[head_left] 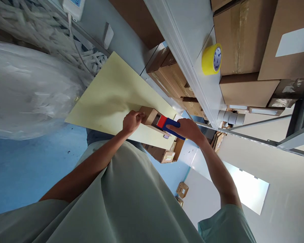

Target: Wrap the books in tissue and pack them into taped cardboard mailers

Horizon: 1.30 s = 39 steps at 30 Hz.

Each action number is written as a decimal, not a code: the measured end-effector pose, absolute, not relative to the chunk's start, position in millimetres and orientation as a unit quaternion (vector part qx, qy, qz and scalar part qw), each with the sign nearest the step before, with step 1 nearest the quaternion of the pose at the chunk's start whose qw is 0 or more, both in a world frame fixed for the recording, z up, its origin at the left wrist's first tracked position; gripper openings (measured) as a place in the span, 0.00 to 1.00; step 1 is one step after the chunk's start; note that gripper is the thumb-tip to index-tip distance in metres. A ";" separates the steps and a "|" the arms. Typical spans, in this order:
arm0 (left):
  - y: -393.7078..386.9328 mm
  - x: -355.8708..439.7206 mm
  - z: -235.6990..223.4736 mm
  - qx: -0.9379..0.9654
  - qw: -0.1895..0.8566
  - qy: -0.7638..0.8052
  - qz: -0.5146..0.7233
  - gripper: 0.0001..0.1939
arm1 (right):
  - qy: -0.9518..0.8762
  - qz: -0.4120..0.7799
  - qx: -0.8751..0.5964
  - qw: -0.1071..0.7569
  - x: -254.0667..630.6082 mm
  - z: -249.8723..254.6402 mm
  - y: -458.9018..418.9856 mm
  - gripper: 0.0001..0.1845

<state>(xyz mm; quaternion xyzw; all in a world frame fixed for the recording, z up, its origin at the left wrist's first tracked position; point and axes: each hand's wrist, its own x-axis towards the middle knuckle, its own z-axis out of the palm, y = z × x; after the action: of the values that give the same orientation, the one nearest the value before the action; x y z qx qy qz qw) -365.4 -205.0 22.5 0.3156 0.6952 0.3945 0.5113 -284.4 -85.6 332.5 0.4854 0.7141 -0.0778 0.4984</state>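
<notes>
A small brown cardboard box (pixel 149 115) lies on the pale yellow board (pixel 111 87). My left hand (pixel 132 122) is at its left end, with bent fingers closed against the box's edge. My right hand (pixel 186 130) is wrapped round the blue handle of a tape dispenser (pixel 168 124). The dispenser's red front part rests on or just over the right side of the box; I cannot tell whether tape is stuck there. A small purple-and-white item (pixel 166 136) shows beside the dispenser, partly hidden.
A shelf above the board bears a yellow tape roll (pixel 211 59) and large cartons (pixel 239 37). Brown boxes (pixel 171 72) stand under it. At left are a big clear plastic bag (pixel 32 91) and shredded packing strips (pixel 40 37). An open carton (pixel 164 153) sits below the board.
</notes>
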 end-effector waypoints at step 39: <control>-231.8 -326.8 42.8 0.464 0.523 0.581 0.417 0.61 | 0.709 -0.082 0.492 0.499 -285.4 333.5 -102.6 0.40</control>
<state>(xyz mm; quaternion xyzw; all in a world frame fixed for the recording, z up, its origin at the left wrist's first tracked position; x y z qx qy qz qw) -326.8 -231.8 42.8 0.4636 0.5808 0.4173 0.5231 -285.4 -102.6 333.5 0.4920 0.7090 -0.0817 0.4986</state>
